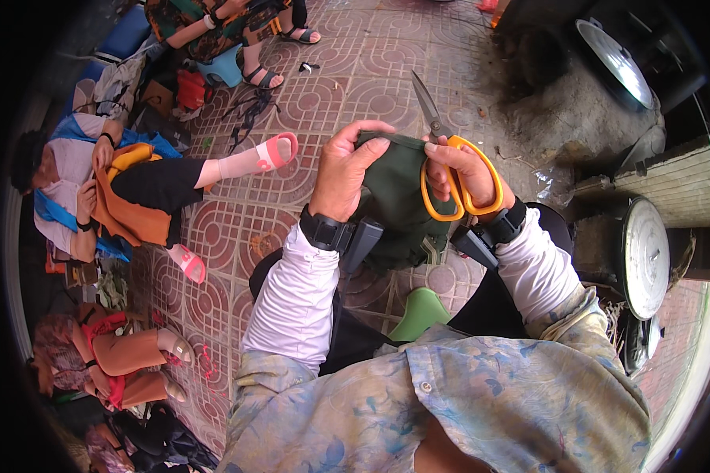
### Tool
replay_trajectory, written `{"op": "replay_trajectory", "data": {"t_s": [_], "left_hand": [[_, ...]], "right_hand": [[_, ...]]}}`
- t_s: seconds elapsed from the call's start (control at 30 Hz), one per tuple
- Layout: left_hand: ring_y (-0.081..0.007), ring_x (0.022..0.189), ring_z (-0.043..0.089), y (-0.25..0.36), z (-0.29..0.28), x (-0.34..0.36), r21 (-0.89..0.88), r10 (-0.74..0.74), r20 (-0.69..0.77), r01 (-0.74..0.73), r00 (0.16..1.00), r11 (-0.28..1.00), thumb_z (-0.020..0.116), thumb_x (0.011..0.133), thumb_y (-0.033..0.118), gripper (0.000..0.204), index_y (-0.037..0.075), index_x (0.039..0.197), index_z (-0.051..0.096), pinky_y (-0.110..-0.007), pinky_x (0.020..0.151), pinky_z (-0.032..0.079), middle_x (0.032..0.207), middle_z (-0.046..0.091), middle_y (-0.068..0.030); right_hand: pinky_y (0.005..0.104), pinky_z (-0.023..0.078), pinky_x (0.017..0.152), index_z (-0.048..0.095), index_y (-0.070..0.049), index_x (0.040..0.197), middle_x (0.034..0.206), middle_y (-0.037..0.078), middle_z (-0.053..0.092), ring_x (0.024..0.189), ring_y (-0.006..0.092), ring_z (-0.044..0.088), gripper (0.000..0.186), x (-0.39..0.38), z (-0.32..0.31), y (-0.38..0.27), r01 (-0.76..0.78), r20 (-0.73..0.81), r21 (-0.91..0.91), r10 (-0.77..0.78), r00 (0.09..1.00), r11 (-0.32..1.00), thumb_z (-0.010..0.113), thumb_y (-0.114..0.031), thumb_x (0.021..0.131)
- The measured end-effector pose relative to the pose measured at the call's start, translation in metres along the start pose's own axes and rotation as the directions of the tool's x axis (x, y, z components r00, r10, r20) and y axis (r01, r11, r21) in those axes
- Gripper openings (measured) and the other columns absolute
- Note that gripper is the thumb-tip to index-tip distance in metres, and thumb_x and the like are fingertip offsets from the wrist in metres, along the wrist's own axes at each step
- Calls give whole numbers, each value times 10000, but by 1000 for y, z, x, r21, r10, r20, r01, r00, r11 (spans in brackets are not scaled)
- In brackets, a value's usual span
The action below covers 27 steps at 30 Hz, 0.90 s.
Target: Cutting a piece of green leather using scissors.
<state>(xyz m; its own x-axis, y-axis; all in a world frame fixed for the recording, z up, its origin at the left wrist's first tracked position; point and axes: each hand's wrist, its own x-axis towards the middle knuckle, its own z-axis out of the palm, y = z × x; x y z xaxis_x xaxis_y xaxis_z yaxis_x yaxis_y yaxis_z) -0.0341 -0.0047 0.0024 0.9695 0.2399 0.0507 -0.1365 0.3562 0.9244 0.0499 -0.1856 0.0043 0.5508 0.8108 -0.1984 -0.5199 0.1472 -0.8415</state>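
Dark green cloth [396, 189] held between two hands, centre of frame, just above the middle.
Left hand [336, 180] pinches its upper left edge, thumb on the near face; right hand [467, 165] grips its upper right corner between thumb and finger, other fingers curled at orange-handled scissors [454, 141], blades together, tip toward top of frame; green stool [422, 314] at lower centre.
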Motion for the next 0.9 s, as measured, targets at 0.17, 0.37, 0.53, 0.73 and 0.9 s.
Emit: {"op": "replay_trajectory", "data": {"t_s": [0.17,0.37,0.53,0.73,0.9], "left_hand": [[-59,779,551,1,2,-2,-23,36,-50,-37,998,999,575,835,22,102,18,930,614,-207,724,454,833,610,-4],[-109,759,583,-5,-3,0,46,114,-44,-112,992,993,519,827,54,88,18,856,594,-253,709,478,854,632,-54],[-146,773,619,2,-2,-1,-83,-7,-9,6,1000,997,512,843,74,102,2,860,581,-283,725,505,849,648,-92],[-39,743,505,-7,-5,2,-90,14,-171,-30,985,995,579,874,126,111,25,836,600,-196,714,397,794,571,28],[-22,741,479,-1,6,-1,-79,17,-221,-35,975,996,594,874,129,96,34,855,599,-189,710,374,782,540,56]], "right_hand": [[224,362,441,535,-28,899,573,4,467,442,109,450,179,0,3,0,8,0,-32,-8,1000,999,568,-204,896],[222,369,442,510,0,1073,591,0,484,451,97,457,252,1,3,5,28,-24,-66,-29,999,997,568,-168,894],[226,375,445,525,4,1066,592,1,485,452,100,460,248,2,3,5,46,6,-67,-46,999,997,576,-164,890],[227,379,452,534,8,1070,606,4,483,457,101,463,256,2,7,6,65,1,-118,-65,998,991,587,-154,879],[228,373,453,531,-2,1075,618,4,477,465,99,458,254,1,9,5,73,-30,-172,-79,996,982,587,-151,877]]}}
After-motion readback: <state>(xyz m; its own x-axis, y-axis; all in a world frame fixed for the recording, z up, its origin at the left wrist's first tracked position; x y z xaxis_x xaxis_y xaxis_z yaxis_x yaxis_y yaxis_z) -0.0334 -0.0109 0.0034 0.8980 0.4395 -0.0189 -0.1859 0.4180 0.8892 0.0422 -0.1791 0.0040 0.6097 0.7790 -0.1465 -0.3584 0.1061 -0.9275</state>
